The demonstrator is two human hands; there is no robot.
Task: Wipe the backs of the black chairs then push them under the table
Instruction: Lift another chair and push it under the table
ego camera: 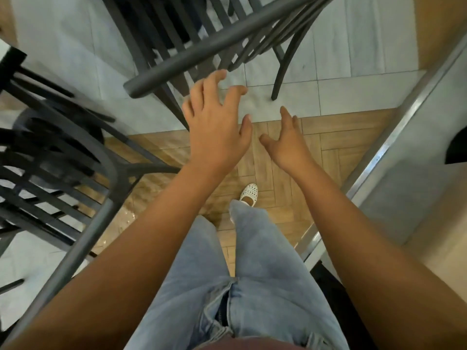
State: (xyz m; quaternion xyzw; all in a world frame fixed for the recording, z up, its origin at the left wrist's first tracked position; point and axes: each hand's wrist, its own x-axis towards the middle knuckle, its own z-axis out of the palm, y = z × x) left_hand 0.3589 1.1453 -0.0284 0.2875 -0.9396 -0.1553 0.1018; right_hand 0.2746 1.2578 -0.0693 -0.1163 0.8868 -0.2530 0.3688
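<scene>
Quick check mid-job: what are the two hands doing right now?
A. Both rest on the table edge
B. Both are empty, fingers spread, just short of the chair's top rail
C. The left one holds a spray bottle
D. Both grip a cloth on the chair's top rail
B: the left hand and right hand are bare and spread, holding nothing, near the top rail of the black chair, with no cloth in view.

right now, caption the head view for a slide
Both hands, left and right, reach open and empty toward the top rail of a black chair; no cloth in view.
</scene>
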